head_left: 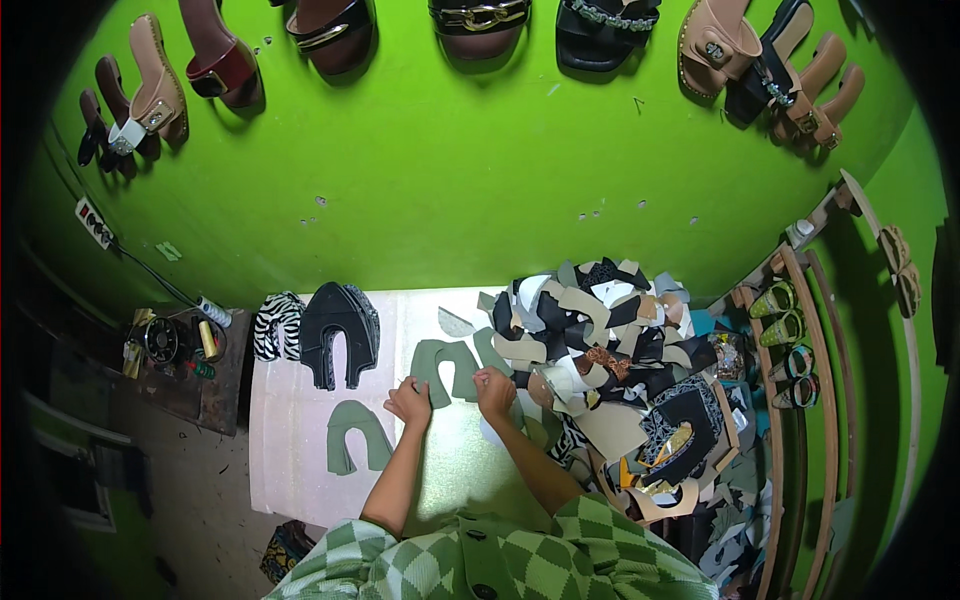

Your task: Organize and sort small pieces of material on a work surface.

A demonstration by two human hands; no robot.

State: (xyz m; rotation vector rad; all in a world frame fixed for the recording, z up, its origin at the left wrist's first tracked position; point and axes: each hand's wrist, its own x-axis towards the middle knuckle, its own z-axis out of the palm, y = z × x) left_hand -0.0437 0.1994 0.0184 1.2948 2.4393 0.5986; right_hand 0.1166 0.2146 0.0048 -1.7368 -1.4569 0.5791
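A green U-shaped shoe upper piece (446, 353) lies over the pale tabletop in front of me, its curve facing the wall. My left hand (408, 403) closes on the end of its left leg. At the end of its right leg, my right hand (493, 391) pinches the edge with fingers together. Another green U-shaped piece (352, 418) lies flat to the left of my left hand. Beyond my right hand, more green material (490, 345) sits against the scrap heap. A small grey offcut (455, 322) rests behind the held piece.
Black U-shaped pieces (335, 310) are stacked at the table's back left, beside zebra-print ones (272, 330). A large heap of scraps (610, 345) covers the right side. A wooden rack (822, 440) with sandals stands right; a side table (180, 400) with spools stands left. Sandals (480, 20) hang on the green wall.
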